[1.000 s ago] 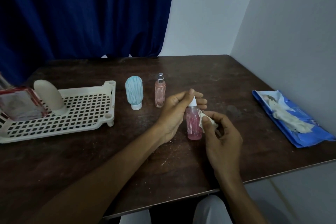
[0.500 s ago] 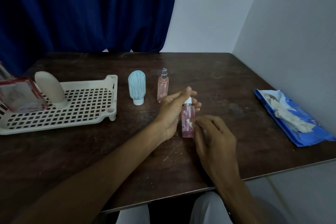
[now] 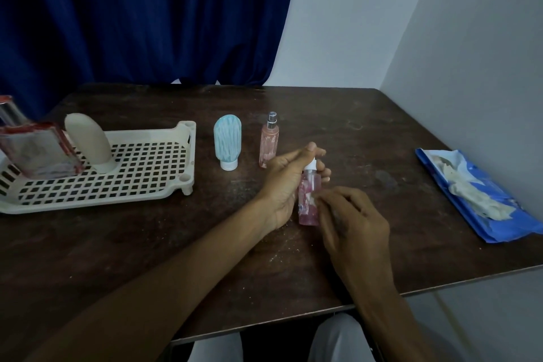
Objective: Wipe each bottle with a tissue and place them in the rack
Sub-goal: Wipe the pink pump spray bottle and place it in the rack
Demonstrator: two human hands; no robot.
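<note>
Fingers [image 3: 316,153] of my left hand [image 3: 282,185] curl round pink bottle [image 3: 309,211], upright between both hands; right hand [image 3: 352,220] pinches tissue [image 3: 313,199] against its side. Likely light, slick plastic: grip below cap.

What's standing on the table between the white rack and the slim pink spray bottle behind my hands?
In the head view, a pale blue squeeze bottle stands there upright, touching neither.
</note>
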